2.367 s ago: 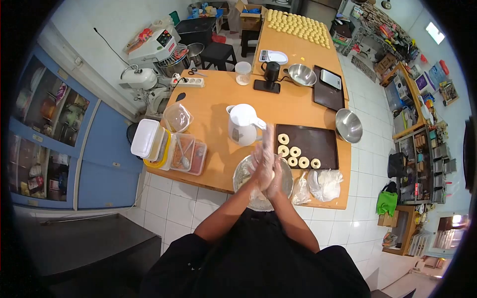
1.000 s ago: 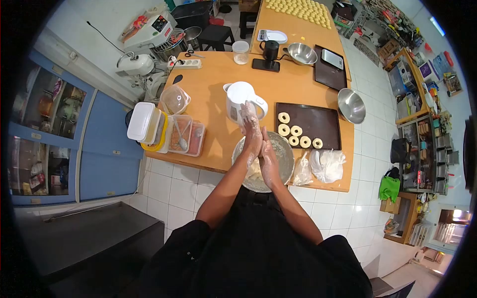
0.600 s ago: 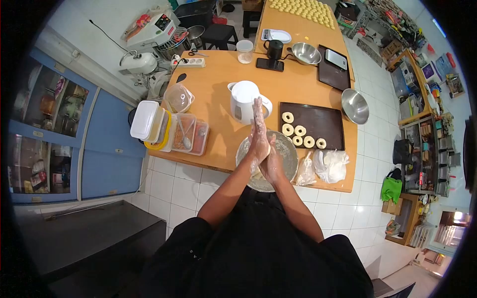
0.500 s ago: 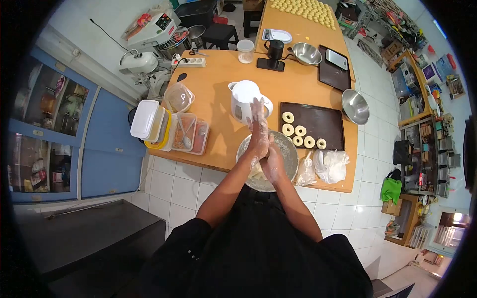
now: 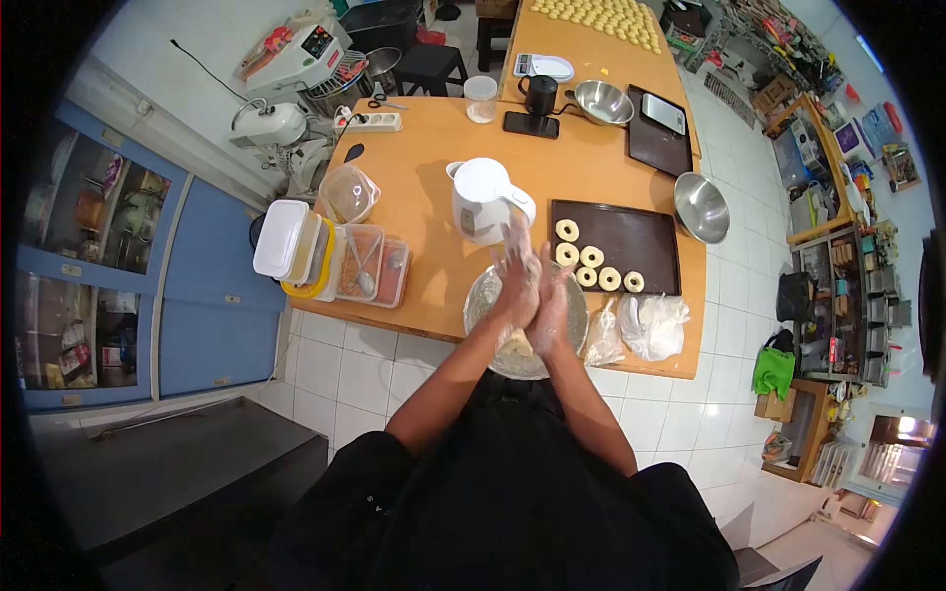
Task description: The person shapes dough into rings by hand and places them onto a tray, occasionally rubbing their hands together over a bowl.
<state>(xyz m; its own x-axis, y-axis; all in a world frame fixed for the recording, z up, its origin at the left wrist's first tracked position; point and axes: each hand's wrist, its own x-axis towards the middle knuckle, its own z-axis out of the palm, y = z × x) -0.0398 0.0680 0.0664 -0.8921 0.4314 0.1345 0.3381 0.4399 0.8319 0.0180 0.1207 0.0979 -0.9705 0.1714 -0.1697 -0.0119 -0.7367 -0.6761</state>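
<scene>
- The left hand (image 5: 519, 286) and right hand (image 5: 552, 307) are brought together palm to palm above the mixing bowl (image 5: 479, 297), fingers stretched out rather than clenched; I cannot tell whether anything is caught between the palms.
- Both hands have whitish smears on the skin, thick along the left fingers.
- The dough (image 5: 516, 345) shows as a pale, cream-coloured lump down in the mixing bowl, below the wrists, partly hidden by the arms; its full shape cannot be made out.
- The inside wall of that bowl looks greyish and dusted, and it sits by the near edge of the wooden table (image 5: 414, 148).
- Six dough rings (image 5: 591, 255) lie on the dark tray (image 5: 636, 229), over toward its left and near sides. They are pale, smooth-looking and plump, each with a hole in the middle; some look a little uneven in outline.
- Just beyond the hands stands the white kettle (image 5: 480, 202), upright, handle to the right.
- Two plastic bags (image 5: 654, 327) with whitish contents rest beside the near side of the tray, and a steel bowl (image 5: 702, 209) is off its right side.
- Over on the left are plastic tubs (image 5: 284, 241), one with a spoon (image 5: 365, 281) in it.
- Rows of small yellowish dough pieces (image 5: 601, 22) cover the far end.
</scene>
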